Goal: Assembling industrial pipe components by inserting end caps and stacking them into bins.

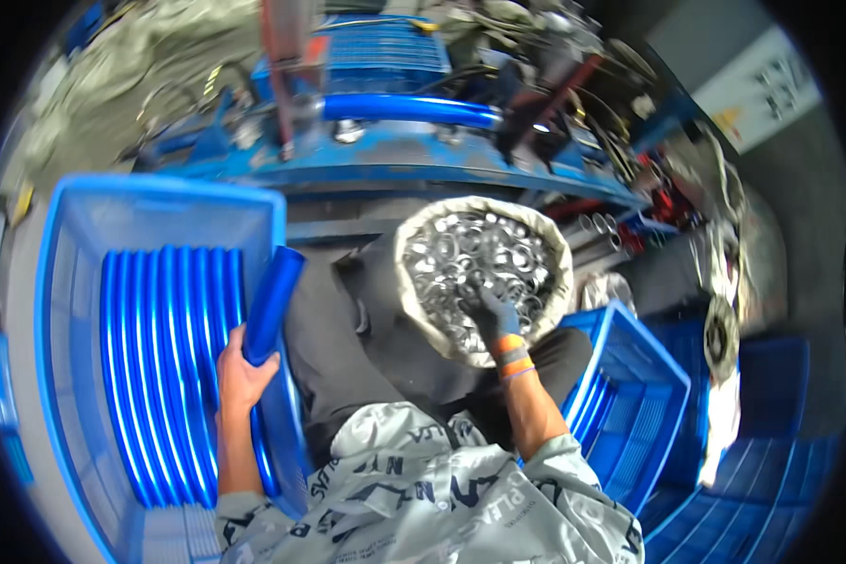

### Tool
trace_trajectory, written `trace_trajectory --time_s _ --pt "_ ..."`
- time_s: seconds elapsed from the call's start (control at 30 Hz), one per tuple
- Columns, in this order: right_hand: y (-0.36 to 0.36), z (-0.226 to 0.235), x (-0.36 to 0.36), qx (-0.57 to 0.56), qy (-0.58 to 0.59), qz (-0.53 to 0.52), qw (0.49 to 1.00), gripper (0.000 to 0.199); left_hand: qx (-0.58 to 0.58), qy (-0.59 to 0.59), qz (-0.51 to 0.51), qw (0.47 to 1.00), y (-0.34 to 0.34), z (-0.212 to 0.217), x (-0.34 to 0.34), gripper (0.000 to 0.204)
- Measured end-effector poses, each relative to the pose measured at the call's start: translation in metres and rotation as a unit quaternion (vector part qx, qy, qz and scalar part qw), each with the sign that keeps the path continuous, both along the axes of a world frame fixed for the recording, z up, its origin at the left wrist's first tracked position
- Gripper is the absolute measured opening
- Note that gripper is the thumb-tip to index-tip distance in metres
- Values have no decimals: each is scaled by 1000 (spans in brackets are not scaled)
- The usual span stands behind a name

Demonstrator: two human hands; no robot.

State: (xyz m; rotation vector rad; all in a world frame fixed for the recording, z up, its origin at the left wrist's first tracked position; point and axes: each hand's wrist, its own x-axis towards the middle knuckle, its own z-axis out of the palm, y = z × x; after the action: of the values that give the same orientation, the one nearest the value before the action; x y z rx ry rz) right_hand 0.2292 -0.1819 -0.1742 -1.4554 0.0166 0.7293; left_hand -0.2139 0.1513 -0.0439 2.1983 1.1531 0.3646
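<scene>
Head cam, looking straight down at the lap. The left hand (240,376) was bare and wrapped around the lower end of a short blue tube (273,305), which stuck up and away at a slight tilt, right over the edge of the big blue crate (75,310) on the left. That crate had a whole row of the same blue tubes (164,367) lying side by side in it. The right hand (492,315) wore a dark glove with an orange cuff and was dug into a sack (484,273) full of shiny metal rings (461,249). Couldn't tell if the fingers had actually pinched a ring, they were buried in the pile. The sack sat between the knees, in front of a blue machine (395,141). Another blue crate (630,395) sat on the right.
</scene>
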Motion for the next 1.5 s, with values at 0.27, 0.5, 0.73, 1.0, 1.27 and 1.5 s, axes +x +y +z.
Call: trace_trajectory --time_s 0.27,0.5,0.73,1.0,1.27,1.5 --pt "-65 146 -36 315 67 25 947 67 69 3 -345 936 -87 143 204 60" --pt "-87 166 -21 204 -89 132 966 107 110 10 -392 913 -100 160 226 62" --pt "-79 167 -26 289 -30 93 952 105 123 31 -422 898 -96 151 224 67" --pt "-76 160 -15 167 -102 141 971 82 100 45 -411 905 -92 134 226 68" --pt "-33 87 36 108 -187 164 963 74 -36 -124 -266 955 -89 116 212 76" --pt "13 48 6 -369 -489 290 735 92 -202 -355 -104 907 -78 110 191 74"
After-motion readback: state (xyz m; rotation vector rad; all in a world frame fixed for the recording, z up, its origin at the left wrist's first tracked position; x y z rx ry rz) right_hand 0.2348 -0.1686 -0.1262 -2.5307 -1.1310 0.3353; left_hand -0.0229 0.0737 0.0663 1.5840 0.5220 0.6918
